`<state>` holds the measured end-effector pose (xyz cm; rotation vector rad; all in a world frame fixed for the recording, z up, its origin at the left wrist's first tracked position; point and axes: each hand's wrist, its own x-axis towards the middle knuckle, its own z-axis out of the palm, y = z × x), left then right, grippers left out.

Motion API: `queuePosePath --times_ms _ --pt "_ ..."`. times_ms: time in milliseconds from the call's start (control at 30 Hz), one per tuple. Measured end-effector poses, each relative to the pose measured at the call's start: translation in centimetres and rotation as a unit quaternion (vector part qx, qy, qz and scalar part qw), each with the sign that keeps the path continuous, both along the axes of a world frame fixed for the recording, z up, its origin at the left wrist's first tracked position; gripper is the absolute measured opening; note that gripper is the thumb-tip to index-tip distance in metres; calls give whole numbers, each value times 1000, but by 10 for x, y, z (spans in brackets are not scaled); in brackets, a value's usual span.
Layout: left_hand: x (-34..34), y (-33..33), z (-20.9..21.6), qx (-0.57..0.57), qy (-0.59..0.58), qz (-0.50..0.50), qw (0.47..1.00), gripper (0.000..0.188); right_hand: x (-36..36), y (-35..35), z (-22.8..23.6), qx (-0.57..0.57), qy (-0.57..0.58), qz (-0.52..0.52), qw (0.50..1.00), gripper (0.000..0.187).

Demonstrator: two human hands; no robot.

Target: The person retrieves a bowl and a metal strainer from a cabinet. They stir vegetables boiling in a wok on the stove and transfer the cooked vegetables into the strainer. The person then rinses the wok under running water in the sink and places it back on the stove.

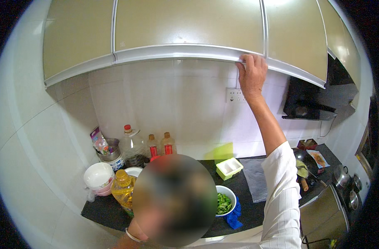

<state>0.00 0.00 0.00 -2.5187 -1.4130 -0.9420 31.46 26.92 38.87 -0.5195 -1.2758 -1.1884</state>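
Note:
My right arm, in a white sleeve, reaches up to the wall cabinet. The fingers of my right hand (253,74) are curled on the silver lower edge of a cabinet door (189,25), near where it meets the door on its right. The beige doors look closed. Of my left hand (139,228), only the wrist with a pale bracelet shows plainly, low down beside a large oil bottle (122,189). A round blurred patch covers its fingers and whatever they touch. Right of the patch stands a white bowl of cut green vegetables (224,202).
Left on the dark counter (102,213) are stacked bowls (99,176), a big clear jug (133,145) and two small bottles (168,145). A green-and-white container (229,168), blue cloth (234,216) and plastic sheet (255,178) lie mid-counter. At right are a wok (299,154), pot (341,176) and range hood (310,99).

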Motion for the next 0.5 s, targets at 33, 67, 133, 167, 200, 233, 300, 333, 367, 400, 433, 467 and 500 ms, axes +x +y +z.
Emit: queuePosePath --times_ms 33,67,133,167,200,233,300,333,367,400,433,467,500 --pt "-9 -3 5 28 98 35 994 41 -2 -4 2 -6 -4 17 1000 16" --pt "-15 -8 9 54 197 71 976 39 -5 -10 6 -10 -8 36 999 16" --pt "-4 4 63 -44 82 7 996 35 8 -4 -3 -28 -14 29 999 19" --pt "8 10 93 -160 -108 -38 980 34 13 -1 -10 -44 -20 33 998 20" --pt "15 8 131 -234 -303 -64 921 32 10 -4 -11 -49 -12 20 999 21" --pt "12 12 136 -284 -462 -67 838 32 10 -4 -10 -41 -17 12 999 21" --pt "25 32 174 -137 -487 -102 857 27 16 -21 -8 -28 -10 -22 999 20" --pt "35 41 193 -57 -455 -86 884 31 20 -30 -8 -18 -13 -23 999 18" --pt "43 46 216 27 -415 -68 907 34 21 -39 -5 -3 -17 -19 1000 17" --pt "47 56 230 113 -367 -36 923 40 20 -48 -5 13 -23 -15 1000 16" --pt "49 59 248 201 -312 -3 929 46 17 -60 0 32 -26 -8 999 15" --pt "50 61 265 245 -263 15 933 53 12 -69 2 50 -27 -23 998 13" --pt "55 66 280 284 -216 26 934 61 10 -80 1 58 -30 -35 997 13"
